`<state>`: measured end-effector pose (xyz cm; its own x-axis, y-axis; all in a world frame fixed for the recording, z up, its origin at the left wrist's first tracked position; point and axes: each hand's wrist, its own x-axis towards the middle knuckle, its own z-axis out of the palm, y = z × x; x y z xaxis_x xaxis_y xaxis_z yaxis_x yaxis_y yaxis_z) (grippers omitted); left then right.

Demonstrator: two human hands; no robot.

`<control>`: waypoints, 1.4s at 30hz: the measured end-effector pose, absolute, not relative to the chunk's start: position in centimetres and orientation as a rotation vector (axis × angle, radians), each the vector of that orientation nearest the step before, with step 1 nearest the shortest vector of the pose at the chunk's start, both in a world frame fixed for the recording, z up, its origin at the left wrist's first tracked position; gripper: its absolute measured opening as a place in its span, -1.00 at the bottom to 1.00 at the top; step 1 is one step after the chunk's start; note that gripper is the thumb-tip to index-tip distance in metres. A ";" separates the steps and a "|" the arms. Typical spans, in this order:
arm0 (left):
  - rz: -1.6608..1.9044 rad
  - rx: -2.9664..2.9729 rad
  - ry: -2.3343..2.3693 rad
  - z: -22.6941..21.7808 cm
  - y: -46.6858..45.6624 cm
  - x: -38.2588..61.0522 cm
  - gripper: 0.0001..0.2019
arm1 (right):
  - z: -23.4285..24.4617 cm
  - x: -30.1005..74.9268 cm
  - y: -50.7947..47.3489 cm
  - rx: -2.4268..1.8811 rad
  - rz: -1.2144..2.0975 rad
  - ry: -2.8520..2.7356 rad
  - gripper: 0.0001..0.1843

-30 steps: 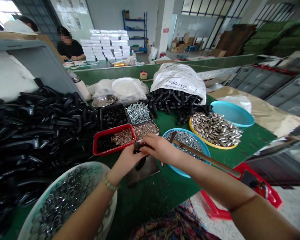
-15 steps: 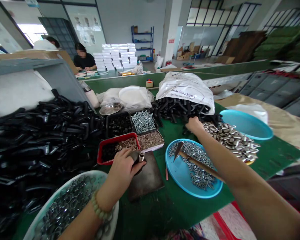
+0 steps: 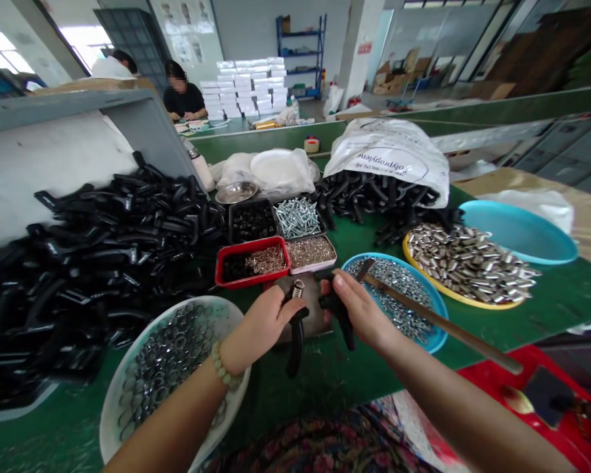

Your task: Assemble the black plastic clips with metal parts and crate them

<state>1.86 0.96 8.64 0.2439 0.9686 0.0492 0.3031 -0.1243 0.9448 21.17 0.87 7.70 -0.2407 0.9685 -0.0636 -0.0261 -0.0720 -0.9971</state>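
Nearside of the red tray (image 3: 249,282), left hand (image 3: 261,320) pinches a metal-tipped part (image 3: 296,345), right hand (image 3: 362,307) a black piece (image 3: 343,322); likely light, stiff, best gripped mid-body

The first black part (image 3: 297,345) is curved and glossy, held in the left hand (image 3: 261,322) with its free end downward. A shiny, ringed metal piece (image 3: 298,289) projects above the thumb. The second black part (image 3: 343,320), held in the right hand (image 3: 362,309), slopes downward, apart from the first.
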 end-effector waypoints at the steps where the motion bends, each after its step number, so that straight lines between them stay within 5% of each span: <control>1: 0.924 1.623 1.203 8.8 0.7 1.7 -0.87 | 7.9 20.8 0.8 -1.094 1.512 -1.292 -0.57; 16: 0.885 1.720 1.187 9.1 -0.4 1.1 -0.84 | 9.5 18.1 0.1 -1.152 1.429 -1.532 -0.56; 26: 0.663 1.872 1.342 9.0 -0.6 -1.2 -0.80 | 4.7 16.5 1.9 -1.063 1.302 -1.558 -0.44; 28: 0.702 1.936 1.367 9.2 -0.5 -2.3 -0.79 | 4.8 16.3 5.7 -1.076 1.096 -1.879 -0.37; 31: 0.735 2.210 1.503 7.9 -0.6 -1.7 -0.75 | 5.2 14.5 11.7 -1.305 0.369 -2.558 -0.57; 33: 0.512 2.465 1.511 6.1 -0.8 -0.2 -0.79 | 5.1 12.5 14.5 -1.340 0.163 -2.729 -0.74; 38: 0.173 2.623 1.346 3.3 1.3 0.5 -0.86 | 3.3 10.0 16.7 -1.298 0.055 -2.862 -0.82; 42: 0.189 2.527 1.797 4.6 8.6 -3.1 -0.76 | 3.0 10.6 16.9 -1.259 0.017 -2.859 -0.80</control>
